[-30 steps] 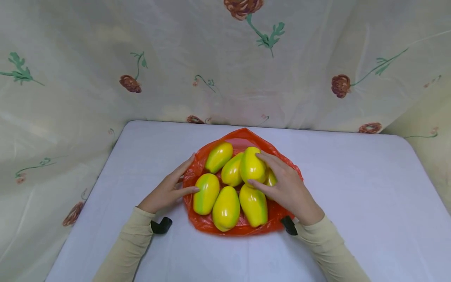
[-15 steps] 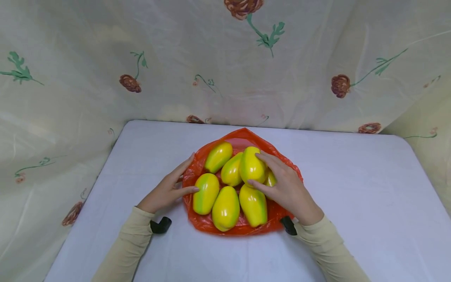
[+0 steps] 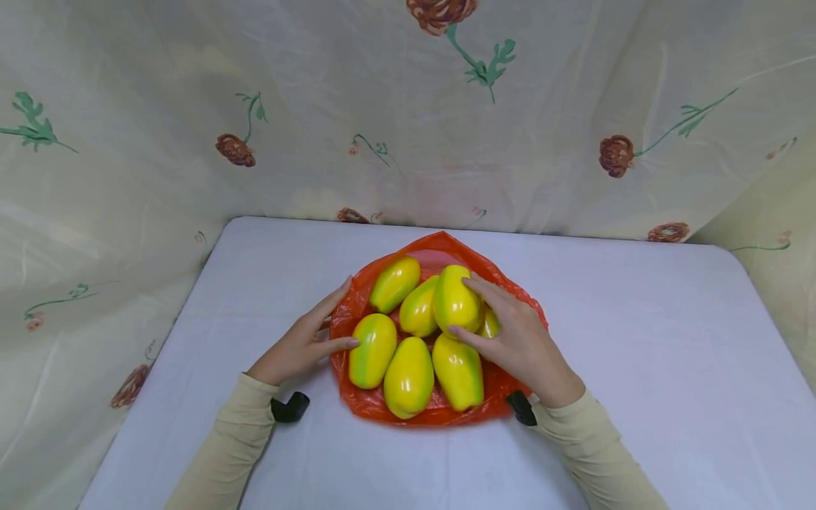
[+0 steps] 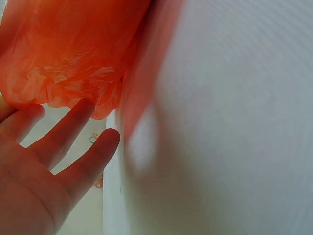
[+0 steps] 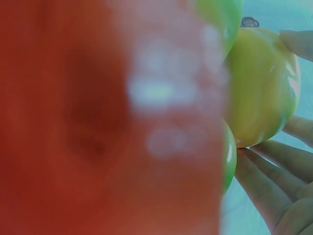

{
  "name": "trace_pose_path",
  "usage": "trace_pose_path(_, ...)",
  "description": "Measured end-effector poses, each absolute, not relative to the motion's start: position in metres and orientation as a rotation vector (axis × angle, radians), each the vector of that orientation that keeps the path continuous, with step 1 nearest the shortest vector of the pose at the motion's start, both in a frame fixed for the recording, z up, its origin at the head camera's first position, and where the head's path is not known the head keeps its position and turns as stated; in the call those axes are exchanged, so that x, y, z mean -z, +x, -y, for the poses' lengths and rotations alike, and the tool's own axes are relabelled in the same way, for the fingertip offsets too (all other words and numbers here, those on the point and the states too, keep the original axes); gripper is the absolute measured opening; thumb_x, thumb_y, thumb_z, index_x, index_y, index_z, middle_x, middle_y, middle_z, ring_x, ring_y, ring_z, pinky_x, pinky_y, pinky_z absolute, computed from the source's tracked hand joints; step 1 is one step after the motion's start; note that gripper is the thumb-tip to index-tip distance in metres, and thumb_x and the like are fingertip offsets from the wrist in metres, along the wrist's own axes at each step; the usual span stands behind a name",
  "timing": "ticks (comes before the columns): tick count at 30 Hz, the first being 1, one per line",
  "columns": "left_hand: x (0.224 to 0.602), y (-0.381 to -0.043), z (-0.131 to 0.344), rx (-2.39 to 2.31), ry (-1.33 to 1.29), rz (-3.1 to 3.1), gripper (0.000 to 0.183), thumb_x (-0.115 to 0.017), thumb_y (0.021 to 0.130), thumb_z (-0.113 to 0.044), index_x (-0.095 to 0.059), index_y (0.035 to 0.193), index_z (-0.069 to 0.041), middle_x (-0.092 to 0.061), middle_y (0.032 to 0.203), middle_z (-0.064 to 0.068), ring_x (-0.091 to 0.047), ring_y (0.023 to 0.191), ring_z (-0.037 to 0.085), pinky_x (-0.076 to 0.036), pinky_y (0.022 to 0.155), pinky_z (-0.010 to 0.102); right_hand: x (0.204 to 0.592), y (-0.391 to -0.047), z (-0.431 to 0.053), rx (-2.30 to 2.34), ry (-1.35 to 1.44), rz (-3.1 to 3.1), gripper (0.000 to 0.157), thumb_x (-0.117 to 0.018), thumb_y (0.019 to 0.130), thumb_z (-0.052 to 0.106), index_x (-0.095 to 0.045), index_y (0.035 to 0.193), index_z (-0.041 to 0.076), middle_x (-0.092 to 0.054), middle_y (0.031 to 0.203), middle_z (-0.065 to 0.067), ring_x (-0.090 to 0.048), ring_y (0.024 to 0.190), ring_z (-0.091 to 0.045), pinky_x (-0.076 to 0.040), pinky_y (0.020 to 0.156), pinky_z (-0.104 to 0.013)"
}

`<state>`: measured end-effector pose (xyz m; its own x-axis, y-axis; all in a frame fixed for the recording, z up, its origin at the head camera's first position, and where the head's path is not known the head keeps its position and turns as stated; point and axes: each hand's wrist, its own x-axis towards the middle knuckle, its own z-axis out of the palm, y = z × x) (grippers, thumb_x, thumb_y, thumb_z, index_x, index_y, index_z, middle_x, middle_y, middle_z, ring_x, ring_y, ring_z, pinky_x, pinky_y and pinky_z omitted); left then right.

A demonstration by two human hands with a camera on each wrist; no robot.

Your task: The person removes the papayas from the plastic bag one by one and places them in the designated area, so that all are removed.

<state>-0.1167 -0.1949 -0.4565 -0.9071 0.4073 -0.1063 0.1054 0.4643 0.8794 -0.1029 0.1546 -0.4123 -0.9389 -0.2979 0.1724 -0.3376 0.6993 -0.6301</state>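
Note:
A red plastic bag (image 3: 446, 241) lies on the table with its mouth wide, holding several glossy yellow-green papayas, among them a front one (image 3: 409, 377). My right hand (image 3: 519, 343) grips the topmost papaya (image 3: 457, 301) between thumb and fingers; this papaya sits over the others at the bag's right side. In the right wrist view the fingers curve around the papaya (image 5: 264, 88), and blurred red plastic covers much of the picture. My left hand (image 3: 306, 340) rests at the bag's left rim, thumb by the left papaya (image 3: 372, 351). Its other fingers (image 4: 93, 159) are straight and spread against the bag's outside.
A white-covered table (image 3: 650, 368) carries the bag near its middle. Behind and to the sides hangs a pale curtain (image 3: 510, 163) with a printed flower pattern. Black straps or mounts (image 3: 290, 408) sit at both wrists, below the beige sleeves.

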Motion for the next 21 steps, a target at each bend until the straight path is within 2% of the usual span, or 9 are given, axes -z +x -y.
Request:
trace_pose_path(13,0.455,-0.115,0.195,-1.427,0.434,-2.406,0.093,-0.076,0.093,-0.043,-0.015,0.162,-0.050,-0.018,0.172,-0.016,-0.026,0.159,0.024,-0.038,0.121,0.057,0.407,-0.102,-0.160,-1.082,0.590,2.764,0.077,-0.087,0.084,0.037,-0.053,0.151,0.017,-0.058,0.152,-0.007,-0.059,0.135,-0.030,-0.052,0.110,-0.054)
trace_pose_path(21,0.455,-0.116,0.195,-1.415,0.437,-2.420,0.092,-0.075,0.093,-0.045,-0.015,0.162,-0.050,-0.017,0.172,-0.017,-0.024,0.160,0.023,-0.036,0.122,0.058,0.396,-0.102,-0.175,-1.088,0.560,2.709,0.078,-0.088,0.084,0.031,-0.052,0.151,0.013,-0.057,0.152,-0.012,-0.058,0.137,-0.036,-0.053,0.106,-0.055)
